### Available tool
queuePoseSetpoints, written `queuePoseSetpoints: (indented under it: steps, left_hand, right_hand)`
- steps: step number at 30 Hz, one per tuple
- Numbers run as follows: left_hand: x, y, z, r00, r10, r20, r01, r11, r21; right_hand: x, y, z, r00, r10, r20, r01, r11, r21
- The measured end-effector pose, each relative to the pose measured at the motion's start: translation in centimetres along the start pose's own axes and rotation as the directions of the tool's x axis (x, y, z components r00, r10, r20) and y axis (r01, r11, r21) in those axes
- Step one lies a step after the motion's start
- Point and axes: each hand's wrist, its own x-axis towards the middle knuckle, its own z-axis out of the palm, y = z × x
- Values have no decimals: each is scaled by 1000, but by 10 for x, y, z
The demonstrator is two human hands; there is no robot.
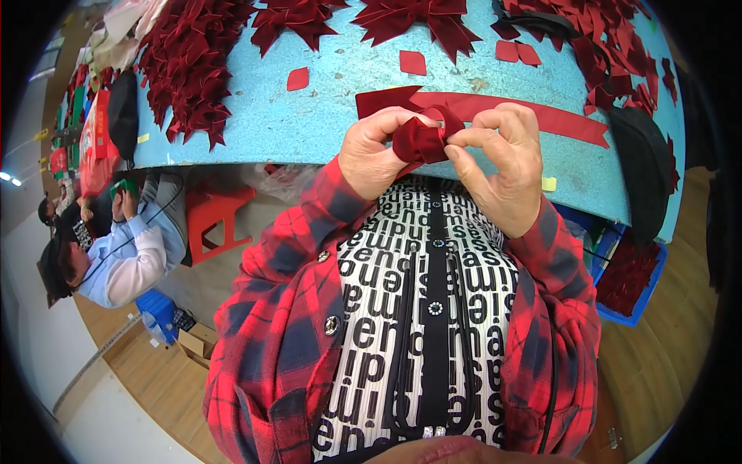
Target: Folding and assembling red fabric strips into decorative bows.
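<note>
Between my hands is a dark red velvet ribbon (pixel 418 142), bent into loops and held just over the near edge of the blue table (pixel 255 116). My left hand (pixel 372 151) grips its left side, thumb below and fingers above. At the right side of the loops, my right hand (pixel 504 164) pinches with thumb and forefinger, its other fingers curled. Behind them a flat red ribbon strip (pixel 533 117) with a notched end stretches to the right across the table. A darker velvet tail (pixel 379 100) points left beside my left hand; whether it joins the loops is hidden.
Heaped dark red bows (pixel 189 69) cover the table's far left, with finished bows (pixel 421 19) along the back. Small red pieces (pixel 297 79) lie scattered. Black cloth (pixel 641 170) hangs over the right edge, above a blue crate (pixel 630 282). A red stool (pixel 216 220) and a seated person (pixel 127 255) are left.
</note>
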Motion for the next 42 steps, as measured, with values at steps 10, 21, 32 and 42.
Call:
queuePoseSetpoints:
  steps: [10, 21, 32, 42]
  left_hand:
    - [6, -1, -2, 993, 117, 23, -119, 971, 205]
    - [8, -2, 3, 981, 193, 11, -180, 892, 415]
    - [10, -9, 9, 984, 175, 18, -164, 875, 456]
    - [12, -13, 17, 982, -13, -189, -2, 997, -78]
  right_hand:
    - [5, 6, 3, 994, 73, 80, -88, 975, 204]
    - [4, 21, 0, 975, 49, 218, -78, 989, 126]
    - [-3, 20, 14, 992, 36, 121, -34, 999, -17]
    - [-12, 19, 30, 968, 225, -112, -192, 949, 251]
